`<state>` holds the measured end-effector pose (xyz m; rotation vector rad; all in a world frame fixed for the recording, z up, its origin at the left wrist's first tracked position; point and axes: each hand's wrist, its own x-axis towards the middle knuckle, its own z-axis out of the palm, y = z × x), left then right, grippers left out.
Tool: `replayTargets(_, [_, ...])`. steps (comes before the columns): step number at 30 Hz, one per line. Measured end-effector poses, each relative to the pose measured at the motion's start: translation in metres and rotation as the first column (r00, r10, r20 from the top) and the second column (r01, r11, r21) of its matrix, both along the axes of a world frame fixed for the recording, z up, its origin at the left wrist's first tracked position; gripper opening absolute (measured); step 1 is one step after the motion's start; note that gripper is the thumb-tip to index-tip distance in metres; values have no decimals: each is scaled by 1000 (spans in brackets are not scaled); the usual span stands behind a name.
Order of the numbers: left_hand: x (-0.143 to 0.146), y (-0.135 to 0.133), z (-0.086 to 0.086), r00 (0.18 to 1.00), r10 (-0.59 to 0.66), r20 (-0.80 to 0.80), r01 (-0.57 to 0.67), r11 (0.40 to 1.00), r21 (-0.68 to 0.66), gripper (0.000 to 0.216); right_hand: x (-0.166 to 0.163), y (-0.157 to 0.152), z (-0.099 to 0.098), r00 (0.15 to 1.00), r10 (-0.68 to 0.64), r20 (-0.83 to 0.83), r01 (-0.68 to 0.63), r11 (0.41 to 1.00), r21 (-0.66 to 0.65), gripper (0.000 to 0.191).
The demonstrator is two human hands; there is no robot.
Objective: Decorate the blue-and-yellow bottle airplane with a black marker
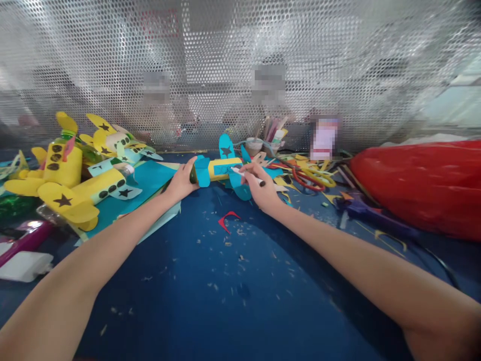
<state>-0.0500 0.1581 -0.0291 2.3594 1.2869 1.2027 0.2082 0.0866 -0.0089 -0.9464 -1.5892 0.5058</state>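
Note:
A toy airplane (215, 175) lies across the middle of the table, its yellow paper body fitted with blue wings and tail pieces. One blue wing bears a black star (226, 151). My left hand (183, 181) is closed round the airplane's left end, where a bit of dark green bottle shows. Between the fingers of my right hand (264, 189) is a white marker (246, 175) with a black end. Its tip is at the blue strip on the yellow body, where faint round outlines show; whether it touches I cannot tell.
Several yellow paper airplanes (84, 193) are heaped at left on blue paper sheets (156, 176). A curved red paper scrap (228, 218) and small bits litter the blue table (210, 311). At right are a purple glue gun (376, 213) and a big red bag (421, 183). Cups (254, 145) stand behind.

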Motion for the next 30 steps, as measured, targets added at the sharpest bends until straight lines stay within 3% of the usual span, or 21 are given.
replayTargets(19, [1, -1, 0, 1000, -23, 0, 23, 1000, 11, 83, 0, 0, -1, 998, -28, 62, 30, 999, -27, 8])
replayTargets(30, [-1, -1, 0, 991, 21, -132, -11, 997, 76, 78, 0, -1, 0, 997, -37, 61, 39, 998, -39, 9])
